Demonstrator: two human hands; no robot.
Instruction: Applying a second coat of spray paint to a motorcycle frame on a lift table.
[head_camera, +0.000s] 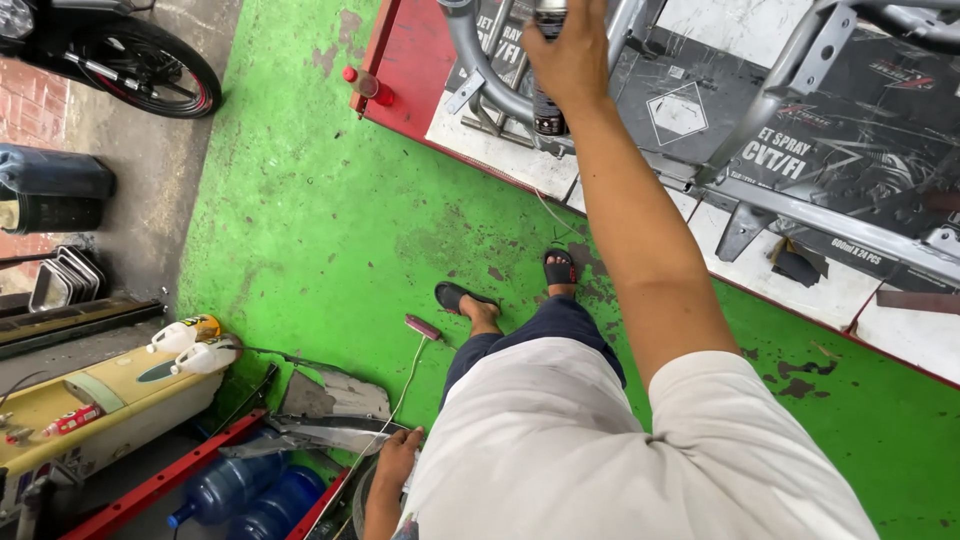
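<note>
A dark spray can is gripped around its upper body by the right hand, fingers fully wrapped, above the grey tubular frame. It is judged light, rigid and smooth; mid-body suits holding. The left hand hangs low, seemingly loosely curled and empty

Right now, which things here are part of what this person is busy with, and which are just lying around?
In use:
- spray can, held in the right hand
- grey metal frame on the flattened cardboard

Lying about:
- white bottles
- blue water jugs
- motorcycle wheel
- red-capped bottle
- left hand rests by a grey panel
</note>
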